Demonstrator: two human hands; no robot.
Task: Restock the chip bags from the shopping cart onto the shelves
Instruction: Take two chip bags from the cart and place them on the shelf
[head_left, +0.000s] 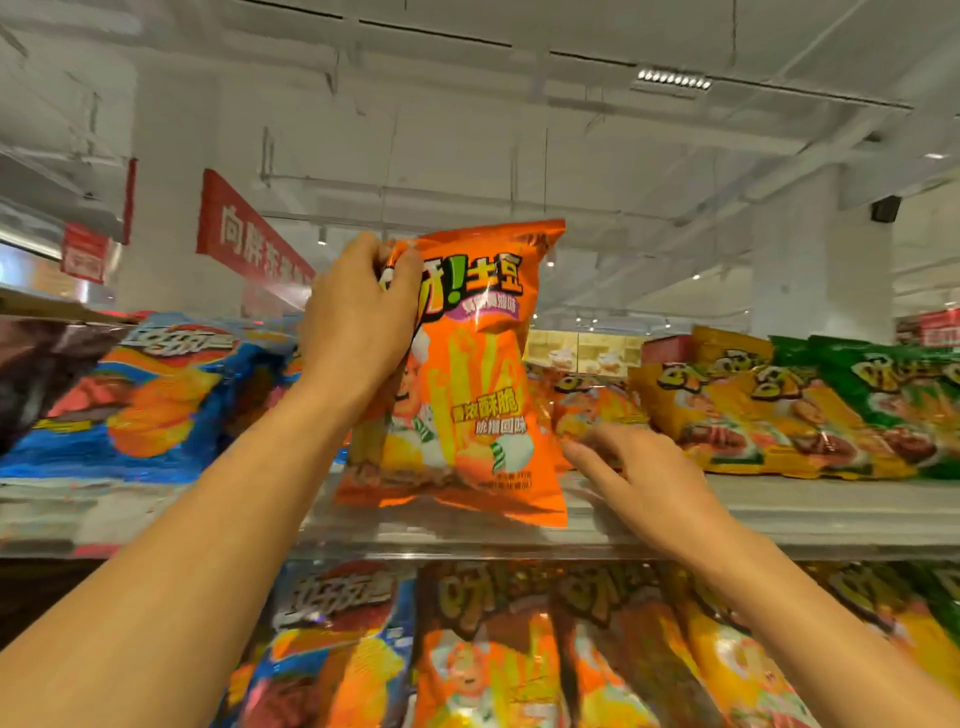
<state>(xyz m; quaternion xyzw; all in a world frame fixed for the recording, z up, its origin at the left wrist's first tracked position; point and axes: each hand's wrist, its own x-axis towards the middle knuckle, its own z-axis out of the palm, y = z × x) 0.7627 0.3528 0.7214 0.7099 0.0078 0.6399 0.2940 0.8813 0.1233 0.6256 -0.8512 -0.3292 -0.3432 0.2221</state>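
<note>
Nearest, the left hand (358, 312) is gripping the upper left corner of a glossy orange chip bag (467, 384), holding it upright over the front edge of the grey top shelf (810, 512). The right hand (639, 478), fingers spread and empty, is reaching toward the shelf beside the bag; yellow and green foil bags (810, 415) are lying farther back.

Scene is being lit brightly by a ceiling lamp (674, 79) at 1 o'clock; edges are being blurred, warped.
</note>
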